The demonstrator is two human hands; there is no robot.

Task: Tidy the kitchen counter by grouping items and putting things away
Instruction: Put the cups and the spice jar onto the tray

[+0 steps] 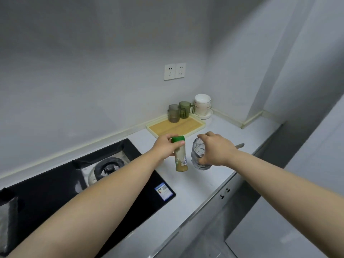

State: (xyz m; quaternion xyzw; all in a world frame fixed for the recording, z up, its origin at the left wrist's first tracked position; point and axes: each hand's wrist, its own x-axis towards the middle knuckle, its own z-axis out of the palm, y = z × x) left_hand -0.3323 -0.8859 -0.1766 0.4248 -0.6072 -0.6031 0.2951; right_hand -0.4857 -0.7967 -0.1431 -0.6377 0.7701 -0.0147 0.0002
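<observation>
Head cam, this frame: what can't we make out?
All head view.
Spice bottle in left hand: label print too small.
Grey object: only its tip shows, behind the right hand holding the glass.
Sticker on stove: too small to read.
Stove's left end: cut by frame edge.

Glossy black hob [55, 198], clear glass [198, 155]

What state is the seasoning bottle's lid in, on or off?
On: the green cap sits on the seasoning bottle gripped by the left hand.
</observation>
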